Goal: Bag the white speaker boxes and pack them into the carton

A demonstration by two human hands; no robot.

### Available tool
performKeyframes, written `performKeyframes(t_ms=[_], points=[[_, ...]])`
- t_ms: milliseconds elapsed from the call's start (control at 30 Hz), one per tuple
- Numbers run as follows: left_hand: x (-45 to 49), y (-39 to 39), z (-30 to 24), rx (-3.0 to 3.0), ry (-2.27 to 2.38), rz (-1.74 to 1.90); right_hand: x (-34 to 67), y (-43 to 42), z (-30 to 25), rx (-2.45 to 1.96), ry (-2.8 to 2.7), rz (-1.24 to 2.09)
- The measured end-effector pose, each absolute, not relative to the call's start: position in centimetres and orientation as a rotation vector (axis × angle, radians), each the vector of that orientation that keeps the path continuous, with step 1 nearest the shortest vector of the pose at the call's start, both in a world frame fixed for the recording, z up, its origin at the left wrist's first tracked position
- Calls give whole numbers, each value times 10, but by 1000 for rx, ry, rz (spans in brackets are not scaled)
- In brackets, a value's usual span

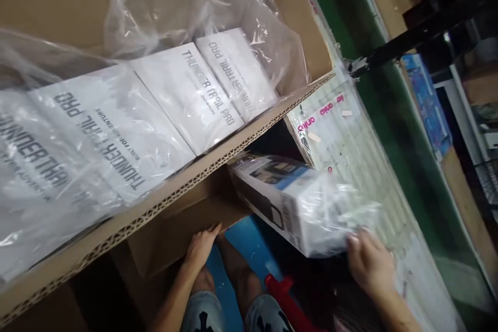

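Observation:
My right hand [371,262] is closed on the clear plastic at the near end of a white product box [293,202]. That long box is tilted, with pictures printed on its sides. Its far end sits under the rim of the large carton, beside the lower cardboard box [175,236]. With its fingers over that lower box's edge, my left hand [203,246] grips the cardboard. Part of the lower box is hidden beneath the large carton [163,199].
White boxes [187,96] marked "THUNDER TRAIL PRO" lie under loose clear plastic [155,8] in the large carton. Pale, worn panelling [350,150] with pink lettering runs along the right. Below are blue flooring [225,280] and a red object [284,295].

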State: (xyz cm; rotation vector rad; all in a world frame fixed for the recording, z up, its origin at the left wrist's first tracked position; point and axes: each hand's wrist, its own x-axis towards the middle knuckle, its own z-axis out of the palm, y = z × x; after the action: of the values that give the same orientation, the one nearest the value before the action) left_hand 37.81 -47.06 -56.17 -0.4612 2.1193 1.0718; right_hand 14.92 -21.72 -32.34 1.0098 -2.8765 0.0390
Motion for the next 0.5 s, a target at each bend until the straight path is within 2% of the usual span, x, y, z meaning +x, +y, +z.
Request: performKeyframes(t_ms=[100,333,433,500], points=[[374,-454,-563,-418,2119,1017,154,-256,-366,1214,-2934,235],[350,-446,-578,-381,2112,1071,157,-312,-502,1004,-3433,393],[340,-454,-582,-392,2117,1082,179,-314,-524,871,-3486,479],[333,-454,-581,-392,2114,1103,194,-311,-523,653,-3425,659]])
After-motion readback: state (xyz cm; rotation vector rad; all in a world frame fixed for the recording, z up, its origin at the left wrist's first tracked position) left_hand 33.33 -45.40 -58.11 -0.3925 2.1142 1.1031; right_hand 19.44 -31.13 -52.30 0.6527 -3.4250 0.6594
